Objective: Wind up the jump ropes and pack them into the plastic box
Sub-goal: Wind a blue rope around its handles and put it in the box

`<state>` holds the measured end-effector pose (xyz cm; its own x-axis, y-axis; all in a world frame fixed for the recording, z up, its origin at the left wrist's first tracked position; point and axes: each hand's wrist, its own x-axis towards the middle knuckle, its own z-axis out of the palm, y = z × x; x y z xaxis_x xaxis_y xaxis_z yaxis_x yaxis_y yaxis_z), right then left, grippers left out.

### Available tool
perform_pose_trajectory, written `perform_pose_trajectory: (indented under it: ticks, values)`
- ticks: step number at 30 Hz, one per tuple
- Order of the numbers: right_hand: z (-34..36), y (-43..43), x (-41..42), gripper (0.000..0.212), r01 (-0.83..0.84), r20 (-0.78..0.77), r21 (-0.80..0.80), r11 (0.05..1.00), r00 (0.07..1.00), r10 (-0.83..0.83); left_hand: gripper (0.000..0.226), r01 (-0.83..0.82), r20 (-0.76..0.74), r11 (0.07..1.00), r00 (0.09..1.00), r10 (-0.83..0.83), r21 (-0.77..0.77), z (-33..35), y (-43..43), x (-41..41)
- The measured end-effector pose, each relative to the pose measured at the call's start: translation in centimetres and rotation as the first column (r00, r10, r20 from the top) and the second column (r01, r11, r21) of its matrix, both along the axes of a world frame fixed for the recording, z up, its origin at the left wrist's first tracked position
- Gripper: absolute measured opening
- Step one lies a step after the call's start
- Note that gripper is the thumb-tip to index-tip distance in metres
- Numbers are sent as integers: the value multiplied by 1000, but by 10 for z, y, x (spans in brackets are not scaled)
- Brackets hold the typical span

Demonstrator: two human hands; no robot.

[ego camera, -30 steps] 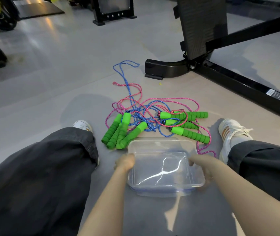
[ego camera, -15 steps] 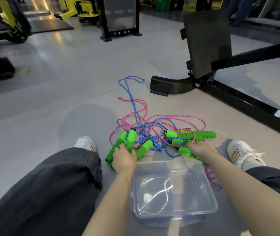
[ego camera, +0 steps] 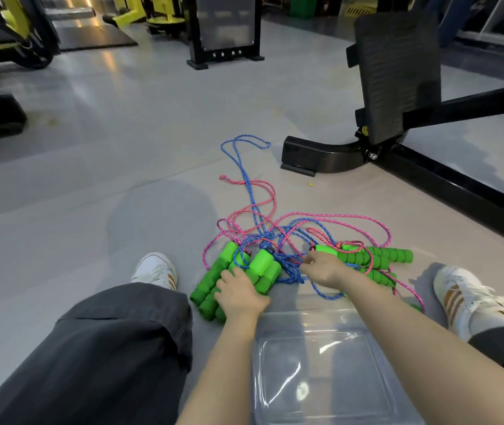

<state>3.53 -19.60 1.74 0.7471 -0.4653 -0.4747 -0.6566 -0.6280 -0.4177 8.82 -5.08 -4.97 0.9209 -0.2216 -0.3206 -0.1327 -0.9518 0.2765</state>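
Observation:
Pink (ego camera: 336, 216) and blue (ego camera: 238, 161) jump ropes lie tangled on the grey floor in front of me. One cluster of green foam handles (ego camera: 214, 274) lies at the left, another (ego camera: 376, 257) at the right. My left hand (ego camera: 238, 294) lies over the left cluster, fingers curled round the handles. My right hand (ego camera: 324, 268) reaches into the middle of the tangle, its fingers curled at the blue rope beside a handle end. The clear plastic box (ego camera: 321, 394) stands empty on the floor between my forearms, nearer to me than the ropes.
A black gym machine base (ego camera: 321, 157) with a footplate (ego camera: 395, 72) and a floor beam (ego camera: 459, 191) stands just beyond the ropes at the right. My legs and white shoes (ego camera: 155, 268) (ego camera: 459, 289) flank the pile. Yellow machines stand far back left.
Both hands let go of the box and reached forward to the ropes. The left went onto the left handles; the right then shifted left from the right handles into the tangle.

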Motion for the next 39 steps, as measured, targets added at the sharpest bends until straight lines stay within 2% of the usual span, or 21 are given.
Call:
perform_pose_trajectory:
  ticks: [5, 10, 13, 15, 16, 18, 22, 25, 27, 31, 34, 36, 39]
  values:
    - [-9, 4, -9, 34, -122, -80, -2, 992, 989, 122, 77, 62, -34, 989, 998, -58, 136, -6, -8, 3]
    - [-19, -10, -20, 36, -125, -54, 25, 992, 991, 126, 57, 141, -28, 975, 990, -138, 170, -13, -8, 7]
    - [-22, -16, -21, 38, -115, 21, 40, 993, 993, 114, 61, 131, -90, 991, 987, -130, 5, 5, -6, 15]
    - [-21, -18, -19, 45, -88, 87, 63, 994, 993, 83, 75, 74, -228, 973, 966, -125, -216, 27, -6, 22]
    - [-19, -20, -18, 51, -73, 125, 65, 995, 990, 65, 77, 47, -290, 935, 944, -156, -352, 41, -5, 27]
    - [-10, -23, -15, 68, -54, 200, 51, 997, 979, 43, 59, 14, -381, 857, 892, -244, -515, 75, -5, 35]
    - [31, -24, -7, 103, -69, 364, 63, 996, 930, 41, 45, -1, -549, 827, 748, -373, -562, 149, 3, 41]
    - [63, -29, 0, 115, -130, 502, 136, 982, 864, 45, 38, 21, -609, 819, 658, -443, -573, 187, 8, 36]
    - [85, -31, 0, 106, -220, 530, 185, 958, 843, 92, 31, 59, -611, 825, 643, -462, -562, 208, 10, 29]
    - [120, -26, -8, 67, -407, 508, 182, 895, 818, 269, 18, 195, -620, 888, 653, -434, -416, 227, 7, 19]
    - [129, -25, -13, 45, -410, 484, 226, 883, 835, 264, 11, 308, -581, 885, 669, -463, -350, 231, 2, 14]
    - [132, -27, -19, 39, -405, 490, 258, 877, 837, 242, 12, 362, -536, 872, 689, -488, -328, 233, -1, 13]
    - [134, -29, -25, 38, -393, 503, 225, 892, 831, 239, 8, 442, -439, 852, 730, -523, -280, 234, -4, 10]
